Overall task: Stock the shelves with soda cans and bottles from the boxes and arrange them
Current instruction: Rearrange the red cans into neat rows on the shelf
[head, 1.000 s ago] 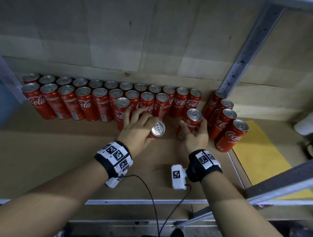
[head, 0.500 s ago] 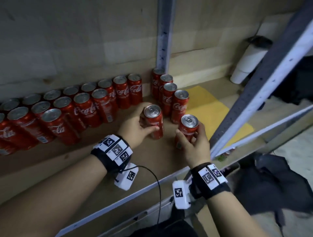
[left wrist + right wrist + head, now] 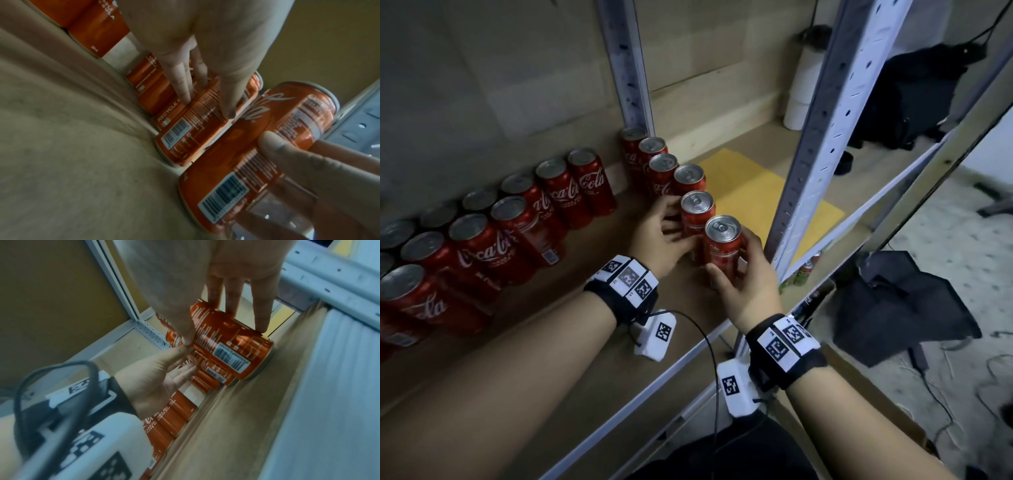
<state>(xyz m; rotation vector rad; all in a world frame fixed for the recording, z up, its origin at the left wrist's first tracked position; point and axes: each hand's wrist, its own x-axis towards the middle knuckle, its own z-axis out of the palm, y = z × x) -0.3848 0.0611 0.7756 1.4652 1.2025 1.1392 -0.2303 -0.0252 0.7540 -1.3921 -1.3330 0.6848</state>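
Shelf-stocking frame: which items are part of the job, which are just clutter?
Job:
- left hand gripping a can
- right hand gripping the nearest can
- side row of cans
- back rows of cans
- shelf board

Lying about:
- yellow sheet
- white roll
- black bag
- dark cloth on the floor

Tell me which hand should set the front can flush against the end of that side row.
Right. The right hand already grips the front can, nearest the shelf edge; the left hand holds the can behind it, steadying the row.
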